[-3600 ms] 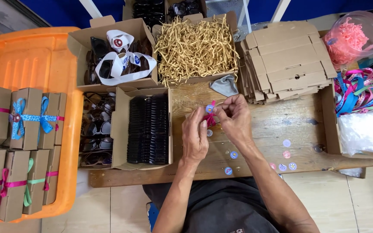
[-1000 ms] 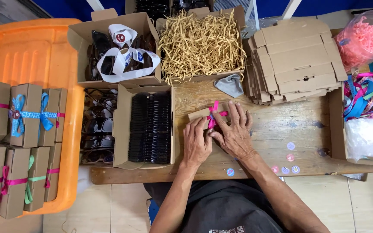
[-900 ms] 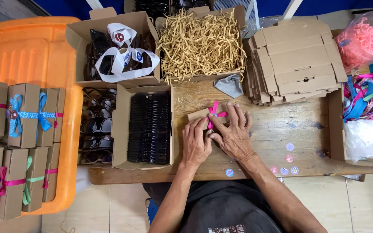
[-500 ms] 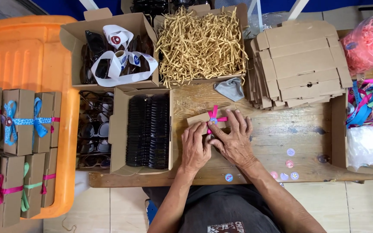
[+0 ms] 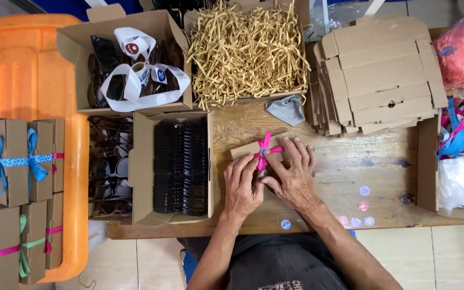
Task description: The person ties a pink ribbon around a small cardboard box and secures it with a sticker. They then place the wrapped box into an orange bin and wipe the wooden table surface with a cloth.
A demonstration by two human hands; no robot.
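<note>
A wooden table [image 5: 350, 177] carries everything. Under both hands lies a small cardboard box [image 5: 245, 149] with a pink ribbon [image 5: 265, 151]. Left of the left hand [image 5: 241, 185] stands an open box of black cases [image 5: 181, 166], and beyond that a box of sunglasses [image 5: 108, 169]. Above the hands sit a box of paper shreds [image 5: 245, 51] and a grey cloth [image 5: 287, 110]. Up and right of the right hand [image 5: 292, 177] lies a stack of flat cardboard [image 5: 379, 72]. Round stickers [image 5: 362, 205] lie just right of the right wrist, with one more below the hands.
</note>
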